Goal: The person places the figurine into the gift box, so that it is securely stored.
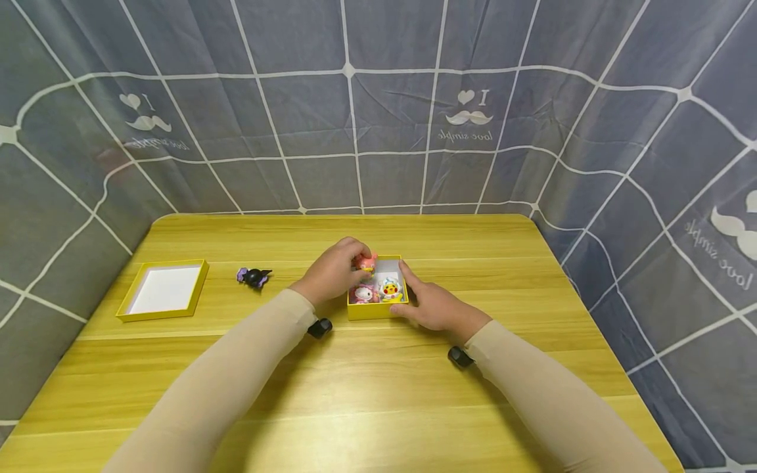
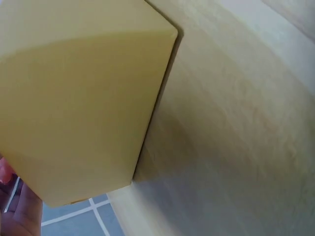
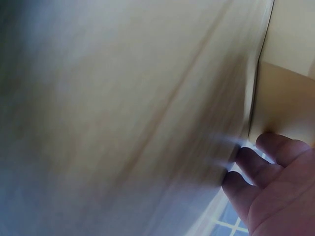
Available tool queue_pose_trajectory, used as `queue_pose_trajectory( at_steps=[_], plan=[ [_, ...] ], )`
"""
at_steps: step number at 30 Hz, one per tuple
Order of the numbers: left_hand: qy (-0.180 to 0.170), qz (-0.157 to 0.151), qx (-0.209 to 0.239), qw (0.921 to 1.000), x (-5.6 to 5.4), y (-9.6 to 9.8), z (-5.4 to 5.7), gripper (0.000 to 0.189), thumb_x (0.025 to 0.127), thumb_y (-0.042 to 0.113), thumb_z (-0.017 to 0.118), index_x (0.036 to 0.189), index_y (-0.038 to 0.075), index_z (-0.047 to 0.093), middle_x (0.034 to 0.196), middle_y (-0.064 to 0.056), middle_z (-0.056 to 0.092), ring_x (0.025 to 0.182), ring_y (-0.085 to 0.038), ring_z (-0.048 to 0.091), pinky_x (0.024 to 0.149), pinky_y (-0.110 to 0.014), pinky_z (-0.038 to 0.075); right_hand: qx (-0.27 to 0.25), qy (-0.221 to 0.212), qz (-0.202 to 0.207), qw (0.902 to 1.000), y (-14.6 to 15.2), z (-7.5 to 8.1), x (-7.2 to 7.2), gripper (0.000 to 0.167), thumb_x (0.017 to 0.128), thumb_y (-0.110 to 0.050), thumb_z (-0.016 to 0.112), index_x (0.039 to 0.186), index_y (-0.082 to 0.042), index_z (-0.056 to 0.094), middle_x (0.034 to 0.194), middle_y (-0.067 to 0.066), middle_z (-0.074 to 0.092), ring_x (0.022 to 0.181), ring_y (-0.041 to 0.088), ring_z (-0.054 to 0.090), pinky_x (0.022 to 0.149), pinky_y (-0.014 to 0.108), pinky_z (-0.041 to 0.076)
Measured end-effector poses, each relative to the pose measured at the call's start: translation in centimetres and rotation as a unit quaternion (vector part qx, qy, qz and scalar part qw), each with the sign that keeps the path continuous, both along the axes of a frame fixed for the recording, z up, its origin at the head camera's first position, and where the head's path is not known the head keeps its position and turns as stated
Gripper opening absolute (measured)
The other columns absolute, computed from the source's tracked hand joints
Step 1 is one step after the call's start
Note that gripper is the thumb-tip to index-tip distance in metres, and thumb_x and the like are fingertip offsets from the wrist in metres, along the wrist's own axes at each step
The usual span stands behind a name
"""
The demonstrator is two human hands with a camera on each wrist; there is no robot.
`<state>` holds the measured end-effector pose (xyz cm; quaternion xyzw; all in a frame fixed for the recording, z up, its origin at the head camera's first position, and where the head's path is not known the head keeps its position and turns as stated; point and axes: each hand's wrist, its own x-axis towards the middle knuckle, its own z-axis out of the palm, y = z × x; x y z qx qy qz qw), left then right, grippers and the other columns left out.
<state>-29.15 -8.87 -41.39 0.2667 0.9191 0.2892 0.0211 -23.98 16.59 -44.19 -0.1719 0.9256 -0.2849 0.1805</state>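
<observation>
Over the far left part of the yellow box (image 1: 374, 314), my left hand (image 1: 332, 270) pinches a small pink toy figure (image 1: 366, 264) between thumb and fingers. Two more figures lie inside the box: a pink and white one (image 1: 363, 293) at the near left and a yellow one with a white hood (image 1: 390, 289) at the near right. My right hand (image 1: 434, 305) grips the box at its right side, the thumb on the near edge and the fingers (image 3: 279, 147) along the wall. In the left wrist view, the yellow wall (image 2: 93, 108) hides most of the left hand.
A yellow box lid (image 1: 164, 289), white inside, lies at the table's left. Between it and the box sits a black figure with purple parts (image 1: 255, 278). A grey checked curtain (image 1: 390, 112) hangs behind the wooden table (image 1: 378, 407).
</observation>
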Motion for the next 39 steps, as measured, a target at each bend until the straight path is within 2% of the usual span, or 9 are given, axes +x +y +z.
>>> queue_pose_trajectory(
  at_steps=[6,9,13,16,27,31,39],
  plan=[
    [0.026,-0.01,-0.017,0.9995,0.2,-0.1,-0.2,0.031,0.096,0.022,0.08,0.123,0.009,0.071,0.127,-0.006,0.067,0.105,-0.021,0.064,0.098,-0.04,0.056,-0.006,0.001,-0.006,1.0,-0.1,-0.2,0.1,0.111,0.095,-0.068,0.065,0.17,-0.03,-0.008,0.154,0.024,0.054,0.133,0.031,0.059,0.118,0.051,0.044],
    [0.035,-0.011,-0.031,0.9989,0.4,0.0,-0.5,0.032,0.096,0.024,0.08,0.123,0.009,0.071,0.127,-0.007,0.069,0.111,-0.023,0.065,0.102,-0.042,0.055,-0.004,0.006,-0.005,1.0,-0.1,-0.4,0.2,0.11,0.096,-0.067,0.064,0.17,-0.029,-0.008,0.153,0.025,0.054,0.133,0.032,0.059,0.118,0.051,0.044],
    [0.057,-0.01,-0.05,0.9971,0.3,0.0,-0.9,0.033,0.096,0.028,0.08,0.124,0.01,0.073,0.129,-0.006,0.073,0.123,-0.027,0.063,0.114,-0.045,0.049,-0.003,0.009,-0.006,0.9999,-0.2,-0.4,0.2,0.11,0.096,-0.067,0.064,0.17,-0.028,-0.008,0.155,0.026,0.052,0.137,0.034,0.057,0.12,0.052,0.042],
    [0.076,-0.005,-0.06,0.9953,0.3,-0.2,-1.2,0.032,0.096,0.029,0.08,0.122,0.012,0.075,0.127,-0.004,0.075,0.124,-0.028,0.062,0.117,-0.047,0.045,-0.003,0.009,-0.006,0.9999,-0.2,-0.4,0.3,0.11,0.096,-0.067,0.064,0.17,-0.028,-0.008,0.156,0.027,0.051,0.139,0.035,0.056,0.12,0.053,0.042],
    [0.102,0.007,-0.082,0.9914,0.4,-0.6,-1.8,0.027,0.099,0.031,0.077,0.121,0.015,0.079,0.126,-0.004,0.073,0.12,-0.029,0.06,0.112,-0.051,0.043,0.002,0.015,-0.007,0.9999,-0.4,-0.6,0.5,0.11,0.097,-0.065,0.065,0.17,-0.027,-0.007,0.157,0.027,0.05,0.141,0.037,0.055,0.12,0.053,0.042],
    [0.108,0.015,-0.083,0.9906,0.5,-0.6,-1.8,0.027,0.099,0.032,0.076,0.122,0.017,0.079,0.122,-0.004,0.071,0.114,-0.028,0.059,0.103,-0.05,0.043,-0.004,0.007,-0.011,0.9999,-0.4,-0.6,0.4,0.11,0.096,-0.065,0.065,0.17,-0.03,-0.009,0.156,0.026,0.051,0.136,0.033,0.057,0.119,0.051,0.043],
    [0.116,0.023,-0.074,0.9902,0.5,-0.6,-2.2,0.026,0.102,0.035,0.072,0.12,0.019,0.079,0.125,-0.002,0.074,0.118,-0.028,0.061,0.098,-0.047,0.042,-0.005,0.004,-0.011,0.9999,-0.3,-0.6,0.3,0.111,0.096,-0.067,0.065,0.169,-0.03,-0.01,0.155,0.025,0.053,0.129,0.028,0.059,0.118,0.049,0.043]
  ],
)
